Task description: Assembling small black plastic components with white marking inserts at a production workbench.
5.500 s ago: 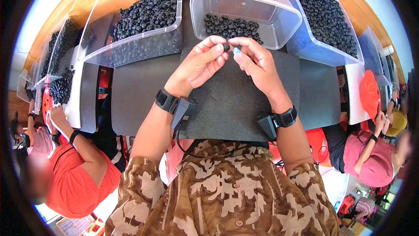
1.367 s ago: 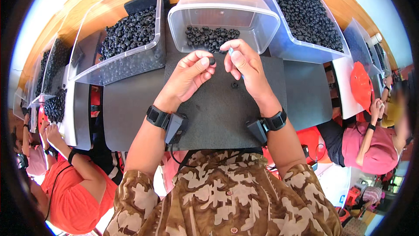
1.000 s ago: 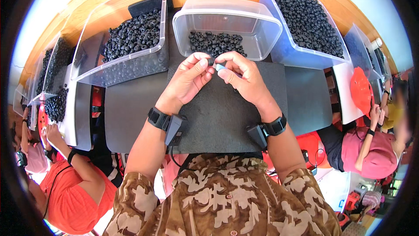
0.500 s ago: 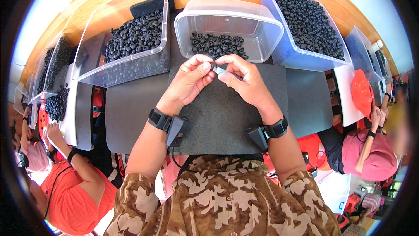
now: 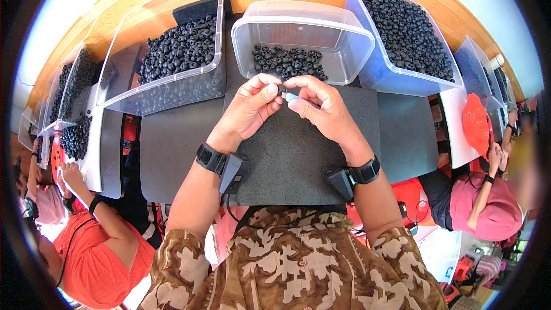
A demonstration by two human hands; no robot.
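while left hand (image 5: 251, 108) pinches black piece (image 5: 281, 89), right hand (image 5: 328, 109) gripping blue tool (image 5: 293, 98)

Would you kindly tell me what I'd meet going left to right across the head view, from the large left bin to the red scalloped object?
Large left bin, left hand, the black piece it pinches, right hand with the blue tool, large right bin, red scalloped object.

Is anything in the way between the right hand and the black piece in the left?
Only the light-blue tool gripped in the right hand, its end toward the small black piece that the left hand pinches; nothing else visible stands between them.
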